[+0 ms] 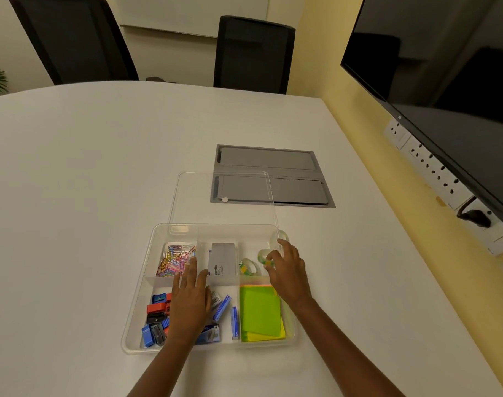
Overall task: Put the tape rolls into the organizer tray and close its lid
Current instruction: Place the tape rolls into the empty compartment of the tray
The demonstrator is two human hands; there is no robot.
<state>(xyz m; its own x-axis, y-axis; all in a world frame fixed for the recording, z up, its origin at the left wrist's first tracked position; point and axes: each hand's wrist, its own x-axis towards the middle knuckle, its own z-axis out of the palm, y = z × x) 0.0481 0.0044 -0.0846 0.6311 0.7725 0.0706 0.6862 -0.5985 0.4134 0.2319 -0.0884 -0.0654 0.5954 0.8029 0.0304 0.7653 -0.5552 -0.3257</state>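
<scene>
Over the white tabletop [101,196], my right hand [287,270] pinches a clear tape roll [264,255] into the organizer tray [135,319] beside another roll [249,266], left hand [191,299] flat and open, lid [224,202] not yet closed.

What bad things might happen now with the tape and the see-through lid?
1. The clear tape roll pinched in the right hand could slip and land outside its compartment of the clear plastic organizer tray.
2. Another clear tape roll sits at the tray's far right rim; it might block the transparent lid from closing.
3. The left hand rests inside the tray, where a closing lid could hit it.
</scene>
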